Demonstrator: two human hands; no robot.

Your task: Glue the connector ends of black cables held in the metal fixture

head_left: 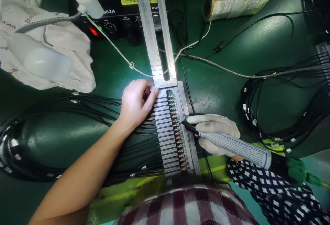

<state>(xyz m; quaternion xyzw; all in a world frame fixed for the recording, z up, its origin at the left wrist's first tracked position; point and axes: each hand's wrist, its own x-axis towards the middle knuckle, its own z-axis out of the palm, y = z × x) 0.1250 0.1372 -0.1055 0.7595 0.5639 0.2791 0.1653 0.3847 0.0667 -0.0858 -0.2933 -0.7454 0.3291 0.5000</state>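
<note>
A long slotted metal fixture lies in front of me, with black cables set side by side in its grooves. Small connector boards with orange and green parts line its slot at the cable ends. My bare left hand pinches the fixture's upper left edge, thumb on top and fingers curled behind. In my gloved right hand is a labelled dispensing syringe, slanted with its black tip at the row of boards. A green adapter caps the syringe's back end.
Behind the fixture stands a black dispenser controller with knobs and a red light. A white lamp shines from above left. A cloth and a translucent bottle lie left. Coiled cables and a wrapped roll are right.
</note>
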